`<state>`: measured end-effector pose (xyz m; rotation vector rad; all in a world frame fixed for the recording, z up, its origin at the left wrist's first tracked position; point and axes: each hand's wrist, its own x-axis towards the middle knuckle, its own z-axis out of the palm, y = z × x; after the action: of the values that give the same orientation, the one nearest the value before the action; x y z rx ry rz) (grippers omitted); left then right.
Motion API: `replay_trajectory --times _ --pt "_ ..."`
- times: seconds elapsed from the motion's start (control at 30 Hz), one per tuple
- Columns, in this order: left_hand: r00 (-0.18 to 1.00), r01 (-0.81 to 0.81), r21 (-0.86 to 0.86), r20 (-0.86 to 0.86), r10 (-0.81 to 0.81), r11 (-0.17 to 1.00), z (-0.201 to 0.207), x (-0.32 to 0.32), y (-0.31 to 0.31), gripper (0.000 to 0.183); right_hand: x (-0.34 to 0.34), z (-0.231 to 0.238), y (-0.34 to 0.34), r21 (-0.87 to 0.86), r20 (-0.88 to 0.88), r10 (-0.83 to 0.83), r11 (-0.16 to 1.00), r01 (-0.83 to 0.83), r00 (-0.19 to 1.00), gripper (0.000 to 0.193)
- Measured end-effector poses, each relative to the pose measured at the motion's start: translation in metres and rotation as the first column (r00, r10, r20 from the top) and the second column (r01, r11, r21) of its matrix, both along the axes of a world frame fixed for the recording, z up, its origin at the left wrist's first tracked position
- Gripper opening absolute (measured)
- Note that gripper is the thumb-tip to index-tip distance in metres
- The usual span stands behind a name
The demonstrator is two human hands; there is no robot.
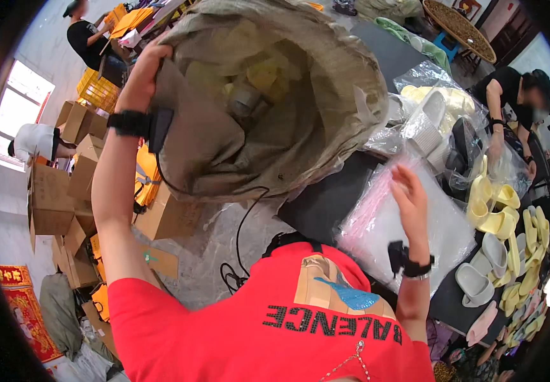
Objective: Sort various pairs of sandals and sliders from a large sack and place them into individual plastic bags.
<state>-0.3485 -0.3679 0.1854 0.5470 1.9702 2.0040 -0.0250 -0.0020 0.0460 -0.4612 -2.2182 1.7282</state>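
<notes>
My left hand (150, 67) is closed on the rim of a large tan woven sack (205, 146). The sack's mouth gapes toward me. Deep inside lie a grey item (245, 100) and yellowish ones, too dim to name for sure. My right hand (408, 194) is raised over a stack of clear plastic bags (377, 235) with pink edges, its fingers extended and holding nothing. Whether it touches the stack I cannot tell. Just beyond the stack, grey slippers (429, 121) lie wrapped in clear plastic.
Yellow slippers (492, 200) and grey slippers (475, 283) cover the dark table (319, 200) at the right. A co-worker (510, 95) bends over plastic wrapping there. Cardboard boxes (55, 194) are piled at the left. A black cable (242, 232) hangs below the sack. Another person (85, 41) stands far left.
</notes>
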Motion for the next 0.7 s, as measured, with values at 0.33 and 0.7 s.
replay_trajectory --times 0.33,0.7 --pt "0.825 -0.387 0.231 0.519 0.223 0.893 -0.072 0.003 -0.103 0.027 -0.074 0.009 -0.057 0.359 -0.019 0.389 0.862 -0.357 0.921 0.061" --pt "0.565 -0.823 -0.508 -0.782 0.265 0.255 -0.096 -0.131 -0.122 0.031 -0.099 -0.053 -0.063 0.365 0.099 0.440 0.818 -0.444 0.892 0.070"
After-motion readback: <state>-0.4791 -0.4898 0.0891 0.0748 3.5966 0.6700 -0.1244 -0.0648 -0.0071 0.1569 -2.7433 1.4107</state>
